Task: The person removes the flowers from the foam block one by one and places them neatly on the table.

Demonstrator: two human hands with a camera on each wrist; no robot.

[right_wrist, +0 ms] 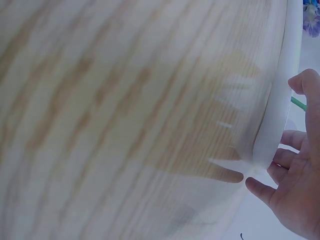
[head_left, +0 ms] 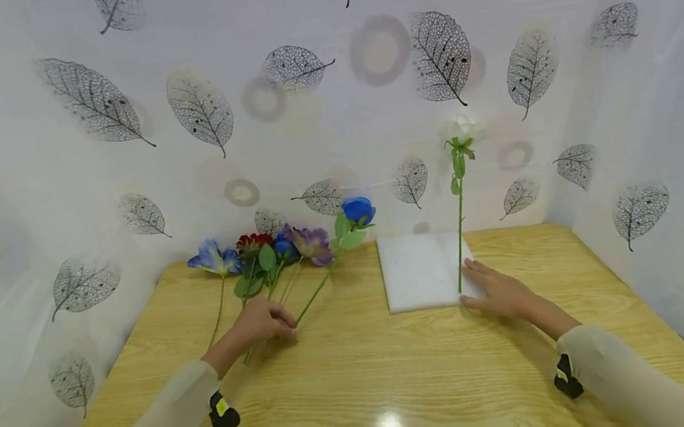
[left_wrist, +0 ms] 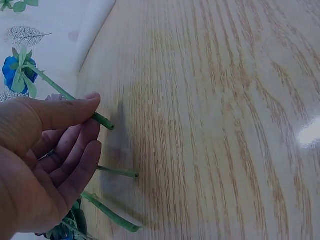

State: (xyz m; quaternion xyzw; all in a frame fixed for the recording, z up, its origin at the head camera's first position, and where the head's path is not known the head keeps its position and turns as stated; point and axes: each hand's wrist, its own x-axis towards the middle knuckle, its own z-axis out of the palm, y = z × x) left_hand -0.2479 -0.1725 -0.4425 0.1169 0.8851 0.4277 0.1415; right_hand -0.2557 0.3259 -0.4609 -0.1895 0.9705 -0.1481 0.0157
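Note:
My left hand (head_left: 263, 321) pinches the green stem of a blue artificial rose (head_left: 358, 211) between thumb and fingers. In the left wrist view the cut stem end (left_wrist: 106, 121) pokes out past the thumb, above the tabletop. A white square foam board (head_left: 416, 275) lies on the table, with a white artificial rose (head_left: 460, 206) standing upright at its right side. Spread fingers of my right hand (head_left: 499, 294) rest along the board's right edge, close to that stem. The right wrist view shows the same hand (right_wrist: 295, 185) beside the board's white side (right_wrist: 280, 100).
Several other flowers lie at the left: a light blue flower (head_left: 216, 259), a dark red one (head_left: 254, 244) and a purple one (head_left: 310, 244). Their stems (left_wrist: 112, 214) reach under my left hand. Leaf-print curtains (head_left: 320, 138) border the wooden table (head_left: 339, 399) at the back and sides.

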